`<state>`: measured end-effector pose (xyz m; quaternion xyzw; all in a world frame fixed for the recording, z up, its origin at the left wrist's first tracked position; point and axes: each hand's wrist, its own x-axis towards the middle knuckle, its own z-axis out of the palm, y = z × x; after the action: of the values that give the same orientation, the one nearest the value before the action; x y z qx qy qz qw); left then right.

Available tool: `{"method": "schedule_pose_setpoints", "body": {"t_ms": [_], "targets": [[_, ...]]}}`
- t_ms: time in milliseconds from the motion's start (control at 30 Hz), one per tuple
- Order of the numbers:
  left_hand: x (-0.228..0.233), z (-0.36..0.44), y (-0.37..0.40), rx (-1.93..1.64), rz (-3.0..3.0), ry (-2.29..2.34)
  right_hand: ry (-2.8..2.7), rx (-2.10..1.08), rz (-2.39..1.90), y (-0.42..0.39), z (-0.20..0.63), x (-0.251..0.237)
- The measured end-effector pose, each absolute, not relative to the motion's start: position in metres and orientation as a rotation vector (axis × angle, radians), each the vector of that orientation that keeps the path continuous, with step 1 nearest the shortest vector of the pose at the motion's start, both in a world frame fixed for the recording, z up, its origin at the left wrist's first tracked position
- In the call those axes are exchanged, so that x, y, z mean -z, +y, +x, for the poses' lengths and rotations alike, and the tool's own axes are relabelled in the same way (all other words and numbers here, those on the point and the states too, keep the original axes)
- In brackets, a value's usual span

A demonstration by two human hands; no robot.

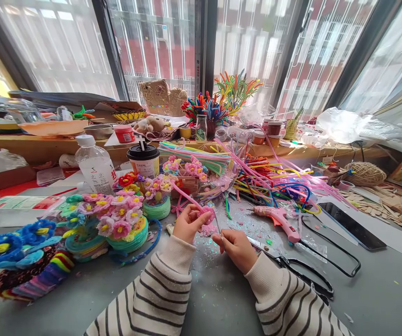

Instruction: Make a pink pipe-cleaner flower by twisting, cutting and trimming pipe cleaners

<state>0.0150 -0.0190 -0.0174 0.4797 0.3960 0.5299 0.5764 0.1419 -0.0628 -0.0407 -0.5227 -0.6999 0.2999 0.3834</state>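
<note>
Pink pipe cleaner (185,194), fuzzy and slim, is pinched by left fingers (201,219) while right fingers (228,236) grasp a thin stem (217,221).

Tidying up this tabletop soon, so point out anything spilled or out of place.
Loose glittery flecks are scattered over the grey tabletop around the left hand and right hand; they look spilled, lying in no container. The pink glue gun lies on its side, not upright.
</note>
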Motion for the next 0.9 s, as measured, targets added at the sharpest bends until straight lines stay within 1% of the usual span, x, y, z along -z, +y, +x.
{"method": "schedule_pose_setpoints", "body": {"t_ms": [167,367,633,900], "targets": [[0.0173,0.0154,-0.0193,-1.269,1.070,0.918,-1.775,-0.751,-1.319,-0.0622,0.1421,0.0417],[0.0186,0.0178,-0.0212,-1.311,0.936,0.828,-1.810,-0.832,-1.277,-0.0633,0.1423,0.0420],[0.0170,0.0179,-0.0219,-1.302,1.023,0.904,-1.846,-0.886,-1.253,-0.0627,0.1420,0.0436],[0.0204,0.0159,-0.0182,-1.365,1.017,0.947,-1.797,-0.817,-1.258,-0.0624,0.1411,0.0428]]}}
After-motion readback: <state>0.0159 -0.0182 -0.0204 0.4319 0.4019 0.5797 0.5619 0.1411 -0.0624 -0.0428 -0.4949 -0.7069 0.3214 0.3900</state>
